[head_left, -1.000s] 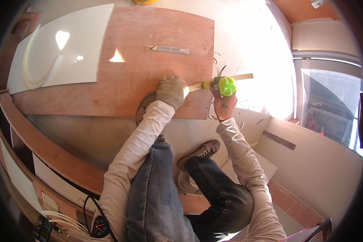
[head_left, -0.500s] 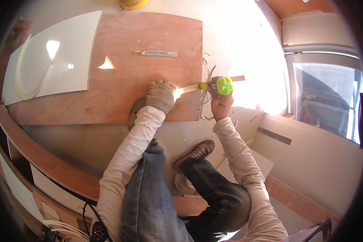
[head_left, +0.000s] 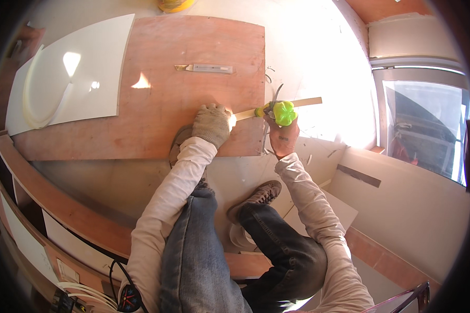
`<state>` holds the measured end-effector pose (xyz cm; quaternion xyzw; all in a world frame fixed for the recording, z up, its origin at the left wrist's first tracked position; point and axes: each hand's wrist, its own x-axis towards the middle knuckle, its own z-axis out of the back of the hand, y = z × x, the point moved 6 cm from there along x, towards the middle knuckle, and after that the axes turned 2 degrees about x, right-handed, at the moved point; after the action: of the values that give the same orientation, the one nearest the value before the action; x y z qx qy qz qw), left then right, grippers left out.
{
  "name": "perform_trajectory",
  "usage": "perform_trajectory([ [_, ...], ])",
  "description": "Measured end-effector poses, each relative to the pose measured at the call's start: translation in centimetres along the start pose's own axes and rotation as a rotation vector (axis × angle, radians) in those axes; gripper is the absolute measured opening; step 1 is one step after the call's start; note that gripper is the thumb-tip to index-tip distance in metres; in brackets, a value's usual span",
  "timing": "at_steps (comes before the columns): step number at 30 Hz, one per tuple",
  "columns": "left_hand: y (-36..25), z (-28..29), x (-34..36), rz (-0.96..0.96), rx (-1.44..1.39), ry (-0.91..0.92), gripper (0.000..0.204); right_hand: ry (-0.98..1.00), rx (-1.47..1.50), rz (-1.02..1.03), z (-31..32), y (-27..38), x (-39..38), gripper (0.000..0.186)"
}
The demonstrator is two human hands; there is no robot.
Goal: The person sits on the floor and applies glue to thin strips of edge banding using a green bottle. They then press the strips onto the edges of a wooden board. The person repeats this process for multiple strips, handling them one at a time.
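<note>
My left hand, in a knitted work glove, is closed over one end of a narrow pale strip, near the front of a reddish wooden board. The strip reaches right, past the board's edge. My bare right hand grips a bright green plastic bottle, its lobed base facing up. The bottle's yellow end points left and meets the strip just inside the board's right edge; the contact itself is partly hidden. On the board beyond my hands lies a utility knife.
A white panel with a coiled pale band covers the board's left side. Dark offcuts lie beside its right edge. Wooden cabinet frames stand at lower left. A yellow container is at the far edge, a glazed window at right.
My right hand has drawn the green bottle slightly left along the strip, closer to my left hand. My left hand keeps its hold on the strip. The view has shifted a little.
</note>
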<state>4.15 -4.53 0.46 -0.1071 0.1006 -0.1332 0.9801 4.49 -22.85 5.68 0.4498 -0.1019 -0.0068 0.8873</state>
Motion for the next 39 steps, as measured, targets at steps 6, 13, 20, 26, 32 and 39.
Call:
perform_trajectory([
  [6,0.4,-0.4,-0.1,0.000,0.002,0.010,0.027,0.080,0.010,0.047,-2.4,2.0,-1.3,0.045],
  [13,0.5,0.4,0.0,0.045,-0.038,-0.034,0.034,0.042,0.018,-0.007,-0.3,1.0,-0.1,0.044],
  [20,0.3,-0.3,0.5,0.019,-0.063,-0.034,0.036,-0.067,0.030,-0.006,1.3,-0.3,0.9,0.042],
  [26,0.3,-0.8,0.6,0.032,0.000,-0.041,0.035,-0.126,0.002,-0.038,1.8,-1.1,1.0,0.045],
  [32,0.5,-0.7,0.6,0.010,0.051,-0.012,0.034,0.000,-0.035,-0.016,-0.3,1.2,-0.8,0.046],
  [39,-0.1,-1.2,0.4,0.007,0.009,-0.043,0.032,-0.306,0.194,-0.060,8.8,-6.8,1.9,0.042],
])
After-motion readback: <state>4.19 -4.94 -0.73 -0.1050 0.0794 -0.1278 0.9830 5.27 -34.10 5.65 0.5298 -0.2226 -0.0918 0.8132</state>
